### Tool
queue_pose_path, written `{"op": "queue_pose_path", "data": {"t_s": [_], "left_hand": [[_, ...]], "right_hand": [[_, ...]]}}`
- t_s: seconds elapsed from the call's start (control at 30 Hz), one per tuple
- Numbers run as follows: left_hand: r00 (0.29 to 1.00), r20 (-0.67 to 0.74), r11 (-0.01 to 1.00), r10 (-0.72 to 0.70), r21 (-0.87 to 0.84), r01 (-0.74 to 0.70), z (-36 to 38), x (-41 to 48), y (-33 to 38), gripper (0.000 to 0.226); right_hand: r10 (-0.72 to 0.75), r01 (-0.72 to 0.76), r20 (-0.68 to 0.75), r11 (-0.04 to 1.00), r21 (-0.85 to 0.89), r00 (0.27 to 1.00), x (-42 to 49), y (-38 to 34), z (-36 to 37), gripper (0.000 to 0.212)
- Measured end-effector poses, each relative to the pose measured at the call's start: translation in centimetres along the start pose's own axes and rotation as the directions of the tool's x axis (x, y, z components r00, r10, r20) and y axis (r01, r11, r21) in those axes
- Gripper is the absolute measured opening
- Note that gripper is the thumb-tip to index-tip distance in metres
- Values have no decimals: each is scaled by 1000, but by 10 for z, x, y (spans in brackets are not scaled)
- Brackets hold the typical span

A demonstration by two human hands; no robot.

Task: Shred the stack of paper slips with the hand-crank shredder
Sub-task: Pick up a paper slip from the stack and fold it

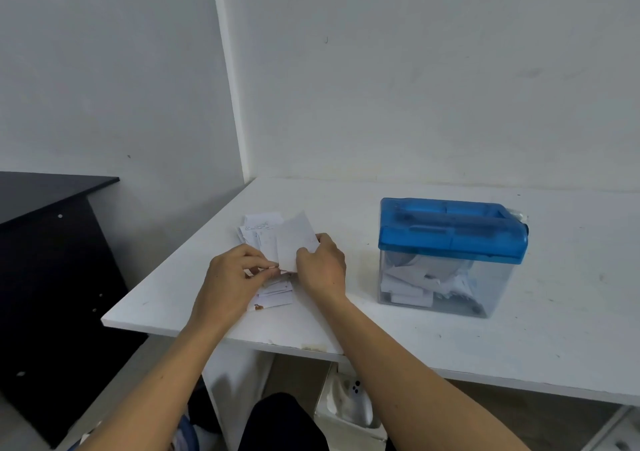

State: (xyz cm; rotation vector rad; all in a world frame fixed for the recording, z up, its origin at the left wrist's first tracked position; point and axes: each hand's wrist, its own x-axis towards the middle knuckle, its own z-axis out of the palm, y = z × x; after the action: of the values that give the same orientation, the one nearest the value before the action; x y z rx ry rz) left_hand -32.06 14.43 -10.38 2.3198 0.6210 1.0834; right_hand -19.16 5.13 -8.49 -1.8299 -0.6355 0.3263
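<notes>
Left hand (230, 277) and right hand (322, 267), both tight on one paper slip (294, 242) above the stack (275, 293); shredder (450, 253) alongside

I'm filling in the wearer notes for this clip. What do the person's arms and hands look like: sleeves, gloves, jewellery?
The left hand and right hand are bare: no gloves, and no ring, watch or bracelet shows. The left forearm and right forearm are uncovered down to the picture's lower edge; no sleeve is in view.
</notes>
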Motion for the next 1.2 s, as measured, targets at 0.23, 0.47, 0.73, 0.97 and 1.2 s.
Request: {"op": "queue_pose_path", "data": {"t_s": [0.23,0.47,0.73,0.97,1.2], "left_hand": [[994,-110,991,9,-129,-24,-7,-8,7,12],[992,-106,980,66,-179,-85,-7,-15,29,23],[938,-197,946,284,-101,-308,-29,-8,62,23],[951,-110,813,-288,-554,182,-19,32,120,20],[983,144,883,-113,-438,166,18,60,174,34]], "right_hand": [[191,-212,142,965,152,971,-5,-7,-14,20],[315,-482,369,654,583,874,-11,-20,-22,32],[150,-387,372,574,722,916,-16,-50,-40,37],[-20,-47,108,816,576,994,-18,-76,-69,43],[-178,180,-50,860,478,983,-33,-95,-118,33]]}}
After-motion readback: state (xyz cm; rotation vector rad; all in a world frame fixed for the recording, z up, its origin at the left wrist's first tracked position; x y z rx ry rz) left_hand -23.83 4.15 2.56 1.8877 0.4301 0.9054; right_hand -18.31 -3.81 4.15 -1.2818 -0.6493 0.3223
